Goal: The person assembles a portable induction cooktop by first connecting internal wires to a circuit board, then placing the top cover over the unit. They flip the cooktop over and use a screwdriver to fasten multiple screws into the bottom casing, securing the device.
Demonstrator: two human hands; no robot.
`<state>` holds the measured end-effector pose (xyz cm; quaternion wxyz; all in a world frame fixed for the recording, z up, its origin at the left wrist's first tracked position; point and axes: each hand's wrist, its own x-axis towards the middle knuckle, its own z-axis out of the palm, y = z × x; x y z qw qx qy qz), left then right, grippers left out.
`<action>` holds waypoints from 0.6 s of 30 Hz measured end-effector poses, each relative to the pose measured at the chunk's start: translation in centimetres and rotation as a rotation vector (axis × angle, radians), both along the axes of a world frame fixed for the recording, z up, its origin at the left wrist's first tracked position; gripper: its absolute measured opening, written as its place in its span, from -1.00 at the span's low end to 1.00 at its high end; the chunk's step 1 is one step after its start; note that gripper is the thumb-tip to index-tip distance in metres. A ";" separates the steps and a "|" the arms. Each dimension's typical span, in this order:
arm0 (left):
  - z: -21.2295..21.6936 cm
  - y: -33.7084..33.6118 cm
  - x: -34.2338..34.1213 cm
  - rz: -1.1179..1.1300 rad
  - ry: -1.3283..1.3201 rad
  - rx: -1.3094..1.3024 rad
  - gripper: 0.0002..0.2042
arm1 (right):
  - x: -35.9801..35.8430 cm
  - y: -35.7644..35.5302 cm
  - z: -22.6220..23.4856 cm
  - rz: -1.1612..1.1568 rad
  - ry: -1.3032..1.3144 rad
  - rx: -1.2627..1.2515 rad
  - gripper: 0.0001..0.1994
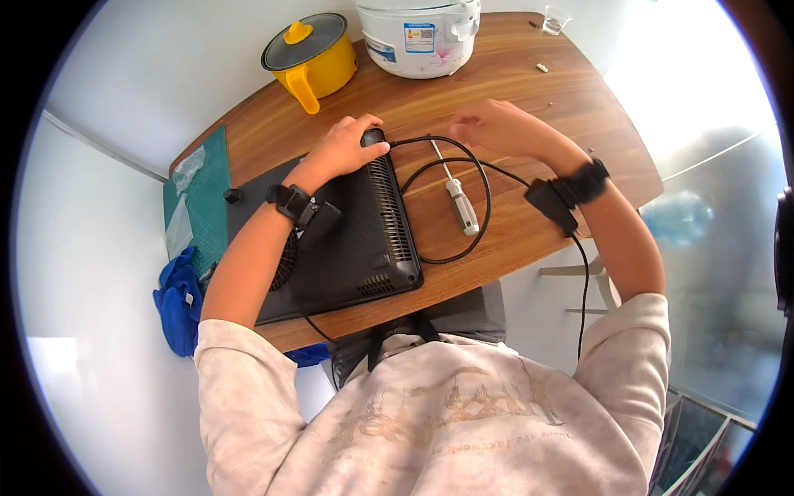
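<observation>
A flat black appliance with a fan grille and side vents, which looks like an upturned induction cooker (339,223), lies on the table at the left. My left hand (347,149) is closed around its far right corner, beside the spot where the black power cord (490,186) comes out. Over the table to the right, my right hand (488,126) hovers with curled fingers, slightly blurred; whether something small is in them is hidden. Below it lies a screwdriver (463,207) with a pale grey handle, inside the cord's loop.
At the back stand a yellow pot (324,73) with a dark lid and a white rice cooker (422,37). A clear cup (556,20) and a small white piece (542,68) sit far right. A green cutting mat (217,174) and blue cloth (176,302) are at the left edge.
</observation>
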<state>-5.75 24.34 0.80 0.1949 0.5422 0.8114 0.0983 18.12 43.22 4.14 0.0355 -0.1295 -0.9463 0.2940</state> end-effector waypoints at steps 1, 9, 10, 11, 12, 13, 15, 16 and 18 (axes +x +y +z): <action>0.1 -0.3 0.0 0.013 0.005 0.032 -0.44 | 1.4 -1.0 0.6 -0.060 -0.001 -0.104 -0.67; 5.5 -5.0 -4.0 0.059 -0.202 -0.009 -0.42 | 10.5 -12.9 -2.6 0.077 -0.361 -0.755 -0.69; 5.9 -6.6 -5.6 0.038 -0.150 -0.058 -0.42 | 10.3 -14.3 -2.8 0.101 -0.439 -0.783 -0.67; 6.1 -8.2 -7.1 0.018 -0.098 -0.106 -0.42 | 9.9 -15.6 -3.0 0.124 -0.517 -0.809 -0.64; 6.2 -9.5 -8.3 0.031 -0.029 -0.149 -0.41 | 9.3 -16.6 -3.5 0.099 -0.508 -0.925 -0.61; 6.1 -10.8 -9.3 0.040 0.037 -0.195 -0.40 | 8.9 -17.5 -4.2 0.069 -0.499 -1.045 -0.58; 5.3 -12.6 -10.4 0.076 0.103 -0.258 -0.37 | 8.4 -18.1 -4.6 0.019 -0.502 -1.211 -0.54; 4.9 -13.3 -10.7 0.104 0.101 -0.276 -0.35 | 8.1 -18.2 -4.5 0.000 -0.515 -1.258 -0.52; 4.2 -14.4 -10.9 0.133 0.071 -0.267 -0.29 | 8.0 -18.4 -4.4 -0.027 -0.514 -1.323 -0.51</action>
